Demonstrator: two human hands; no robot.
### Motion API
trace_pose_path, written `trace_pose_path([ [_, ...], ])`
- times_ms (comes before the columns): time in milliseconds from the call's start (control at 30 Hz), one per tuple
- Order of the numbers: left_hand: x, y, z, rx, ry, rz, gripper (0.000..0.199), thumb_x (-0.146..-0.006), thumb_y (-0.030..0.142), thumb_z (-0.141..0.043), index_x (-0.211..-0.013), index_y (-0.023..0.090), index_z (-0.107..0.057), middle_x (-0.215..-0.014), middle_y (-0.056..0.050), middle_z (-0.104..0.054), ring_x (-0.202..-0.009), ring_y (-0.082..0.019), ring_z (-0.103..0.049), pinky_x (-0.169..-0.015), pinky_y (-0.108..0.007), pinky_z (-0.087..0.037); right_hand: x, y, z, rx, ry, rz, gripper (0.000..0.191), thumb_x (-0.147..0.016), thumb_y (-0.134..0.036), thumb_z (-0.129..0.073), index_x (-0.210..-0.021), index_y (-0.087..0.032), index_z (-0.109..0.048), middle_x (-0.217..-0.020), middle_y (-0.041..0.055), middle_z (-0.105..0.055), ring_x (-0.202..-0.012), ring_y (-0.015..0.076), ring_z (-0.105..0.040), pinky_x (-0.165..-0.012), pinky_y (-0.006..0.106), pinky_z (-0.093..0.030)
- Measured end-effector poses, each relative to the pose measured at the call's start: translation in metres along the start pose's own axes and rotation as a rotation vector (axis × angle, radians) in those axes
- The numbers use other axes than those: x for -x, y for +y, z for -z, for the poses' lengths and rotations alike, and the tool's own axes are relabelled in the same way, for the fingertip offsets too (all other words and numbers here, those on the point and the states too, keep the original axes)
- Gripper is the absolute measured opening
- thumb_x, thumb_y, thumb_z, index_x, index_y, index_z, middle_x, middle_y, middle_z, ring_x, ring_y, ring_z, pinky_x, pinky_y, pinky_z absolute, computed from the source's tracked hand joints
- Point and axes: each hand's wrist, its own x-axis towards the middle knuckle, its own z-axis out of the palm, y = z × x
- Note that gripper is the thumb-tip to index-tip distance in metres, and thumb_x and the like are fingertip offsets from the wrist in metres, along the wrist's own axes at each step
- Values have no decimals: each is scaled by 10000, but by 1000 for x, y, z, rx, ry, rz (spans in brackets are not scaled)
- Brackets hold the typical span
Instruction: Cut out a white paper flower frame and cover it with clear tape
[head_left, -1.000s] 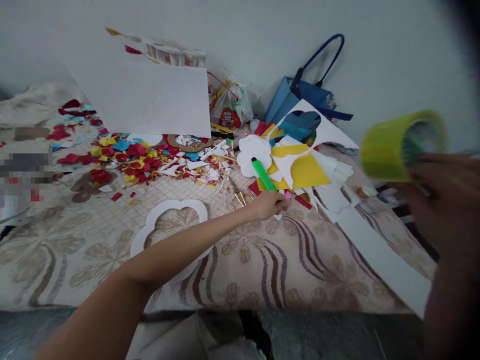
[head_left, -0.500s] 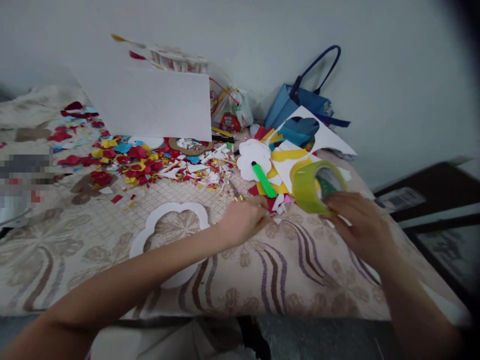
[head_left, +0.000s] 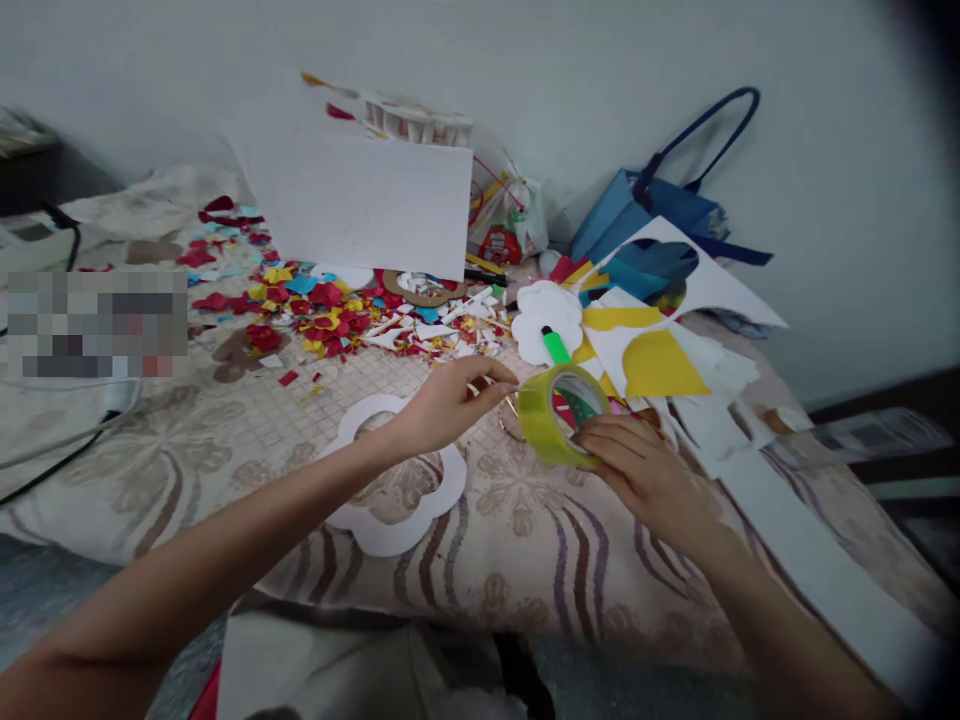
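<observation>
Centre frame: right hand point(head_left: 646, 472) is grasping tape roll point(head_left: 541, 422) | left hand point(head_left: 454, 400) is hovering beside it, grip unclear | roll is likely handling light, stiff; best taken edgewise

Dim, cool light on the wall point(head_left: 570, 60), black upper-right corner, stretched edges, pixelated patch point(head_left: 97, 325) at left

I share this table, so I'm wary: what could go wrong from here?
The tape in the right hand might pick up loose scraps if its sticky side meets them. The scissors lie partly hidden behind the tape, so either hand might knock them. The left wrist is over the white ring; dropping it could bend or shift the ring.
</observation>
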Motion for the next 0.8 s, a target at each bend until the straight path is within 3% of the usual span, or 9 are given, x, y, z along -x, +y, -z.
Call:
trace_pose_path([
  [267,11,-11,3,56,73,51,99,-806,248,-620,-795,151,-636,-822,-32,-645,-705,-111,-577,-631,-226,-463,-11,-7,-16,-33,-31,3,202,-898,-180,-498,-1086,-202,-571,-1037,92,-672,-1029,240,-586,-859,428,-480],
  [433,16,-15,8,30,118,29,94,-814,197,-588,-727,160,-587,-765,-16,-607,-725,-119,-560,-655,-237,-457,-18,-16,-20,-18,-61,-8,185,-898,-204,-503,-1069,-213,-570,-1029,84,-678,-1003,239,-604,-869,440,-445],
  [633,26,-14,19,31,52,68,77,-836,195,-530,-782,166,-577,-828,-28,-641,-772,-130,-576,-694,-255,-461,-20,-20,-29,-150,-43,-25,208,-902,-227,-487,-1093,-232,-569,-1044,88,-663,-1035,238,-593,-910,448,-462],
  [800,36,-15,26,63,-6,96,102,-850,227,-515,-811,159,-581,-806,-23,-637,-738,-124,-566,-676,-252,-459,-28,-26,-23,-322,-83,-26,190,-925,-305,-465,-1068,-220,-556,-1006,99,-661,-985,227,-609,-828,378,-517],
])
